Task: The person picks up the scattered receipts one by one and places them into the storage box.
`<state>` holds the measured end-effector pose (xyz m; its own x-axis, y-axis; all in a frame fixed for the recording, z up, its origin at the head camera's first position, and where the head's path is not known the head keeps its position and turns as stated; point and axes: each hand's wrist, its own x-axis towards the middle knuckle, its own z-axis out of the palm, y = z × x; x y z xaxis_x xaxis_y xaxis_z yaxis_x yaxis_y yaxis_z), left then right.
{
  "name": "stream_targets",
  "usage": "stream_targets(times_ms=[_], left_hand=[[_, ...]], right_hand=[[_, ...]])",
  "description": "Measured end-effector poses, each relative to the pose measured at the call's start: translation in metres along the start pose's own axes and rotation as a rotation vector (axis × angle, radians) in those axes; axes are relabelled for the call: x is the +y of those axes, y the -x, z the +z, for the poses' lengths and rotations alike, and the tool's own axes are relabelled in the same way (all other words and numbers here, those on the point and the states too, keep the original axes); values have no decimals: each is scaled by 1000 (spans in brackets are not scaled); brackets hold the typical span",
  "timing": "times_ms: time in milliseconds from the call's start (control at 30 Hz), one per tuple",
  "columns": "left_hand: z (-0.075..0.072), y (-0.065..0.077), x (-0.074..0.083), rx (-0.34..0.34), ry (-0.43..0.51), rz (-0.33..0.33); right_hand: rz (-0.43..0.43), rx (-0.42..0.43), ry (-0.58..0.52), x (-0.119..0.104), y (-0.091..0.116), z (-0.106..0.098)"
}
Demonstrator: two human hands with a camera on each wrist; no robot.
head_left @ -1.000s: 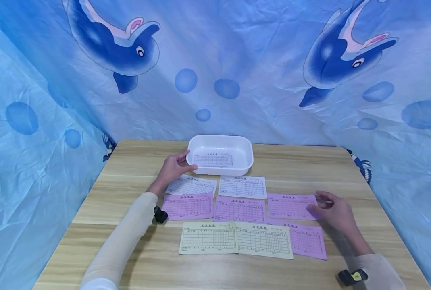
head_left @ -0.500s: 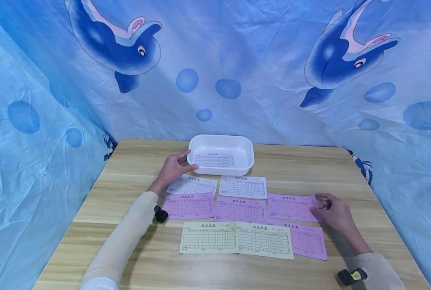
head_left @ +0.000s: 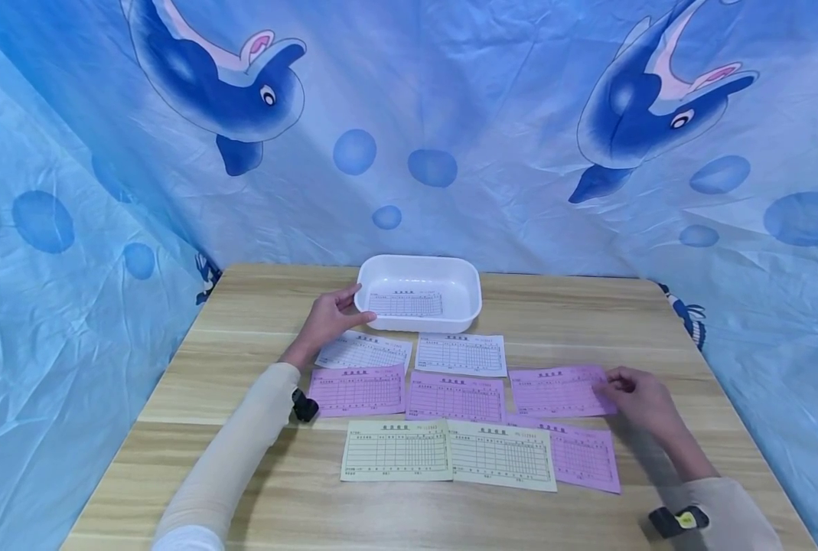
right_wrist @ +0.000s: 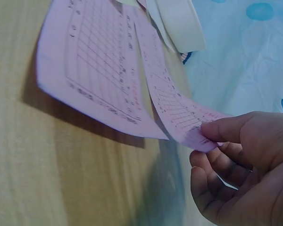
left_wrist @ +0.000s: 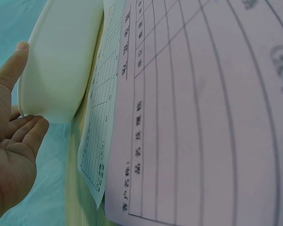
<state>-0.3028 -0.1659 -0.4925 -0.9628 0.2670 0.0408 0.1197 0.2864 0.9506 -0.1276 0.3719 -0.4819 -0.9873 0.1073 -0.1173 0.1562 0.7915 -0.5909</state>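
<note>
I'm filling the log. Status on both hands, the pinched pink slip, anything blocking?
Left hand holds white tray at its left end. Right hand pinches pink slip by its raised right end. No other slip seen on top.

From my remote seat I read this as a small curtained booth built round a table; whether it stands in a home, office or lab, I can't tell. Creased blue sheeting [head_left: 519,229] hangs behind at twelve o'clock and comes down both flanks, toward nine and three, printed with darker blue spots and cartoon dolphins, one [head_left: 236,115] at eleven and one [head_left: 636,115] at one. A wood-grain tabletop [head_left: 395,524] spreads to six. Ruled printed slips [head_left: 455,398] near its centre add a paperwork note, and the wrist cameras [head_left: 304,406] mark a recording set.
</note>
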Motion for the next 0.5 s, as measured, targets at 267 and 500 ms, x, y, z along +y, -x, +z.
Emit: stream_targets(times_ms=[267,500], left_hand=[[1,0,1,-2,-3,-4],[0,0,1,-6,2,-3]], right_hand=[[-32,13,16,-2,2,-11],[-83,96,-12,-1,-4,-20]])
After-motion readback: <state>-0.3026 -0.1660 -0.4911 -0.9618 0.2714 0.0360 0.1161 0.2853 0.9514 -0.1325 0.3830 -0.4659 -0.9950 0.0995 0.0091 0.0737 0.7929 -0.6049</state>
